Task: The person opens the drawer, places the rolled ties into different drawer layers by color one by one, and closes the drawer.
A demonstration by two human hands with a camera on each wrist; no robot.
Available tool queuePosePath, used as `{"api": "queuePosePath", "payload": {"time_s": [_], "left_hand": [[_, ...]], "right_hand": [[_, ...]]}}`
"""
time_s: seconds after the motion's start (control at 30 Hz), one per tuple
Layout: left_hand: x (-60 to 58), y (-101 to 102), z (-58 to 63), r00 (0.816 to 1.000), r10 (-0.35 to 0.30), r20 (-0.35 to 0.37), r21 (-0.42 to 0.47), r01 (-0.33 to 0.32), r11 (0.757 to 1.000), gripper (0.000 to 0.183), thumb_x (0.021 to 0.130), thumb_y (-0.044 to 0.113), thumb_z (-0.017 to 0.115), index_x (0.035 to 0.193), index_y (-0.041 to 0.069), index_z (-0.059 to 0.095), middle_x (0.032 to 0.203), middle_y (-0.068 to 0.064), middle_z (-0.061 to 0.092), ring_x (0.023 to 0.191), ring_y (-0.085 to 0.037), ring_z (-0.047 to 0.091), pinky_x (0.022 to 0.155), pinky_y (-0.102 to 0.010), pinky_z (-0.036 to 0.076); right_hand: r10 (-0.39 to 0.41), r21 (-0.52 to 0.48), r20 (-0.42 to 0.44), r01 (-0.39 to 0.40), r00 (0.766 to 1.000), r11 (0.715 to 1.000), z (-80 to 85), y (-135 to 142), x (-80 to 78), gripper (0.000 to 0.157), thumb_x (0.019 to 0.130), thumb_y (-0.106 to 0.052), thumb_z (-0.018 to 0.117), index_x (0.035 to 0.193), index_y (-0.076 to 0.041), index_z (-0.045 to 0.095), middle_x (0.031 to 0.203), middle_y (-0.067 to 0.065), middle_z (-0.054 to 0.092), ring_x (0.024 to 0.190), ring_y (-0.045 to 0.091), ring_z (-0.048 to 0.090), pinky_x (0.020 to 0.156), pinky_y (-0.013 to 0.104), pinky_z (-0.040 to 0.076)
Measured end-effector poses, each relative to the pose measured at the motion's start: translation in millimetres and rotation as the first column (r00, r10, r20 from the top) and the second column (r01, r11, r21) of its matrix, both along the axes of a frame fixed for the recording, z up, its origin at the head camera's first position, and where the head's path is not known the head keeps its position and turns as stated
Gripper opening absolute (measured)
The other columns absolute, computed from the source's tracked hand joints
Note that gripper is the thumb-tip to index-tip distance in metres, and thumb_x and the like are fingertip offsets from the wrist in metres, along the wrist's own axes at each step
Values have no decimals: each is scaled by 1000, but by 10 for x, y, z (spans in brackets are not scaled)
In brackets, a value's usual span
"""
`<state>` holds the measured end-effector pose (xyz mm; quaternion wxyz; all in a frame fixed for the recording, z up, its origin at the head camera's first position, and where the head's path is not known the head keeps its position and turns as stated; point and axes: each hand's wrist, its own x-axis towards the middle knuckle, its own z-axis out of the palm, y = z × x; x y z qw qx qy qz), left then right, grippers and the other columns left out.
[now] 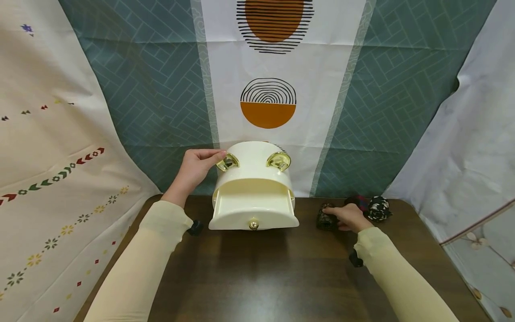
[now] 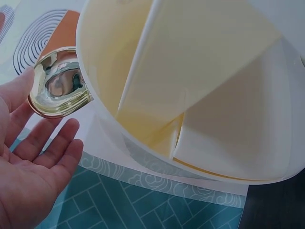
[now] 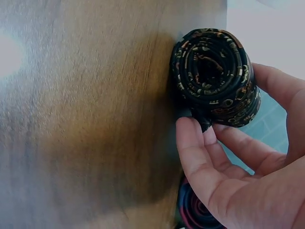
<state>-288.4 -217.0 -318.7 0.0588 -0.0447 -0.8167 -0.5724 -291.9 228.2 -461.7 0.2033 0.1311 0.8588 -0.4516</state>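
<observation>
A cream-white round-topped case (image 1: 252,154) stands at the back of the table, its front drawer (image 1: 254,218) pulled out. Gold ear-like handles flank the top. My left hand (image 1: 197,165) pinches the left gold handle (image 2: 59,86) between thumb and forefinger, the other fingers loosely bent. Right of the case, my right hand (image 1: 347,216) grips a rolled necktie (image 3: 212,76), dark with a small gold pattern. The thumb is on one side of the roll and the fingers are on the other. In the left wrist view, the case's inside (image 2: 228,109) shows slanted panels.
A black-and-white roll (image 1: 379,209) and a dark red-and-blue roll (image 3: 195,205) lie beside my right hand. The brown wooden table (image 1: 253,277) extends towards me. A patterned cloth (image 1: 161,89) hangs behind the case, with pale cloths on both sides.
</observation>
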Motion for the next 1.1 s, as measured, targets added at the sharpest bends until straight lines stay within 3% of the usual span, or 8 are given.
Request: {"api": "queuePosePath", "payload": {"time_s": [0.23,0.37,0.47,0.53,0.7,0.87,0.97,1.1], "left_hand": [[7,11,-12,1000,-5,-3,5,5,1000,42,77,52,70,106,22,73,111,1,69,112,-12,56,102,-43,43],[6,11,5,1000,-10,2,5,10,1000,42,77,52,69,106,22,73,111,1,69,113,-13,56,103,-43,43],[4,7,14,1000,-9,3,7,9,1000,42,77,52,70,106,23,73,112,2,69,113,-12,56,103,-42,43],[1,3,16,1000,-6,1,8,6,1000,42,77,52,70,106,23,73,111,2,69,112,-12,57,102,-41,43],[-3,0,19,1000,-13,-5,10,13,1000,41,77,52,70,106,23,73,110,2,69,111,-11,57,102,-41,44],[5,-4,20,1000,-6,0,11,6,1000,42,76,52,70,106,22,73,109,2,70,111,-11,57,102,-41,44],[1,-11,15,1000,-5,5,15,5,1000,42,76,52,71,106,22,73,110,2,70,111,-11,57,102,-41,43],[-13,-11,4,1000,-14,4,20,14,1000,42,76,52,70,106,23,73,110,3,69,113,-11,56,103,-42,42]], "right_hand": [[2,-57,15,-1,1000,998,7,44,63,99,83,-49,66,143,13,17,144,31,26,123,47,43,91,47,51],[-17,-54,-24,15,1000,998,28,58,67,87,82,-46,68,137,11,32,144,29,28,117,44,49,89,46,52],[-53,-41,-59,50,997,998,52,50,59,57,80,-46,70,106,2,54,135,23,40,102,35,58,87,44,53],[-70,-47,-82,67,994,997,77,51,50,42,79,-46,71,80,-8,53,126,18,47,93,28,60,87,44,54],[-85,-79,-120,76,989,994,189,77,40,43,78,-49,71,61,-18,46,125,12,48,95,25,62,90,45,52],[-102,-140,-139,82,985,987,356,52,24,60,77,-54,70,106,-2,59,141,20,35,118,34,53,96,45,48],[-127,-203,-151,95,980,975,454,9,14,94,78,-53,70,144,1,30,153,20,19,129,37,43,100,44,46],[-186,-251,-198,133,962,959,562,-44,6,99,78,-52,69,148,-2,21,155,17,17,133,36,40,102,42,44]]}}
